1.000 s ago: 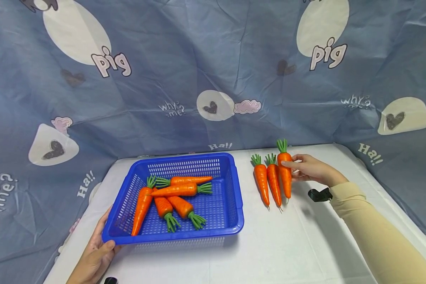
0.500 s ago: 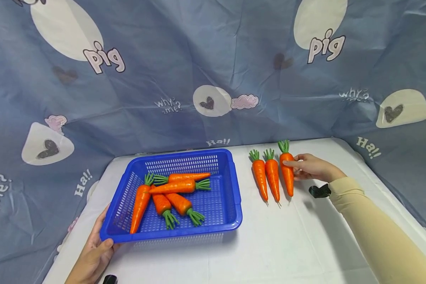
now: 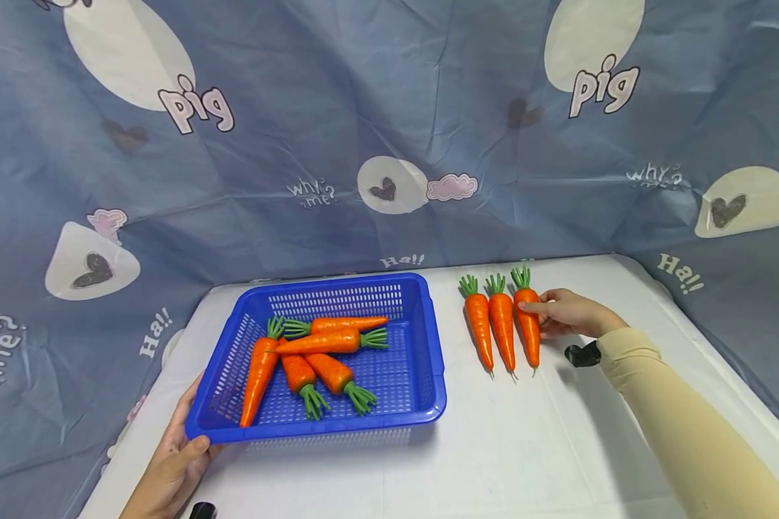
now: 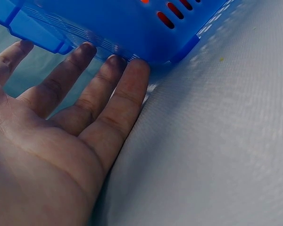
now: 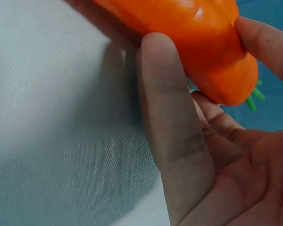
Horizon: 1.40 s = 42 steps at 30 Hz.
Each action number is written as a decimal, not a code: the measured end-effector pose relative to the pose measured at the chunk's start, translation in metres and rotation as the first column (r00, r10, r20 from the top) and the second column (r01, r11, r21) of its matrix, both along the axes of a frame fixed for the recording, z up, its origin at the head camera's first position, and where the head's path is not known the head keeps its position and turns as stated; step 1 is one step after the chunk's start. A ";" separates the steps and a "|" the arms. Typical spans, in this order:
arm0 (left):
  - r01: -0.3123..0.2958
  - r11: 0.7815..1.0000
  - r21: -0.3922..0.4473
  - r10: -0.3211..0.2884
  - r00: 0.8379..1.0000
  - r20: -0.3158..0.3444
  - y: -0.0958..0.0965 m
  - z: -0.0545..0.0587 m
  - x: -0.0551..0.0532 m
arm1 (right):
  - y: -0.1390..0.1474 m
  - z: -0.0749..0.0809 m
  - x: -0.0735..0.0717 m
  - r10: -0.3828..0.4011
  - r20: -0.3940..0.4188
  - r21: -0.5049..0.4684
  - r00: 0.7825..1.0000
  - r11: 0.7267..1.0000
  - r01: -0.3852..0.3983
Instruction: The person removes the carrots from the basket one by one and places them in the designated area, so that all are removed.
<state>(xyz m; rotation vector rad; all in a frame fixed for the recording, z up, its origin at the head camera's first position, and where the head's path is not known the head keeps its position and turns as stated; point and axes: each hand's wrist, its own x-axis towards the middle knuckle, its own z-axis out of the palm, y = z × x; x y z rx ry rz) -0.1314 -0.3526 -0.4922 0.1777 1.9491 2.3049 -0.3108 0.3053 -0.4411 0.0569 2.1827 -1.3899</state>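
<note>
My right hand holds a carrot with a green top between thumb and fingers. In the right wrist view the carrot lies between the thumb and the fingers, close over the white cloth. Just left of it two more carrots, a middle one and a left one, lie side by side with tops pointing away. My left hand grips the near left corner of a blue basket, thumb at the rim. From the left wrist, its fingers reach the basket's side.
Several carrots lie in the basket, one crossing over others and one along the left side. White cloth covers the table. A blue printed curtain stands behind it.
My right hand has brought its carrot down and nearer the other two, in line with them. The left hand stays at the basket's corner. The head view has shifted slightly.
</note>
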 end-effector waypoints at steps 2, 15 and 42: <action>-0.005 1.000 0.001 0.005 1.000 -0.001 0.001 0.000 0.000 | -0.001 0.000 0.000 0.005 0.005 0.005 1.000 1.000 -0.005; -0.018 1.000 -0.001 0.018 1.000 0.019 0.002 0.001 0.000 | -0.004 0.000 -0.002 0.022 0.025 0.024 0.999 0.999 -0.023; 0.035 0.999 0.012 -0.034 0.999 -0.039 -0.002 -0.002 0.000 | -0.007 0.003 -0.001 0.041 0.063 0.009 0.997 0.999 -0.042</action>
